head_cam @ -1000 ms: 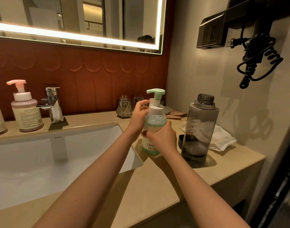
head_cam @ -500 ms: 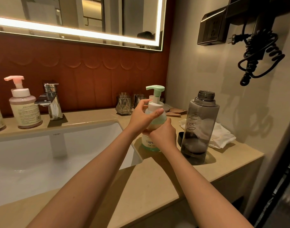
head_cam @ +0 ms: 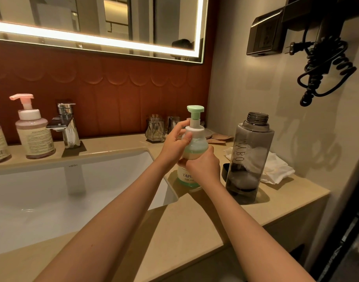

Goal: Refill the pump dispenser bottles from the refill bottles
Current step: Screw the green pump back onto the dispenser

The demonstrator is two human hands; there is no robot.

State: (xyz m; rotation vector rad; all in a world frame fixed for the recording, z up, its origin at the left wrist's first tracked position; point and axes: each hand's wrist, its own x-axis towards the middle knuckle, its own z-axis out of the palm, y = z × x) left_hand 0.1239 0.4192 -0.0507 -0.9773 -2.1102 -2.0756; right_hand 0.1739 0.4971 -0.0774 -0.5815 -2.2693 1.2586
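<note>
Green pump bottle upright on worktop; left hand pinches white collar, right hand grips body. Uncapped grey refill bottle just beside. Collar seated; pink pump bottle by tap seemingly pending

A lit mirror hangs on the rust-red scalloped wall above a beige vanity counter and white sink.
</note>
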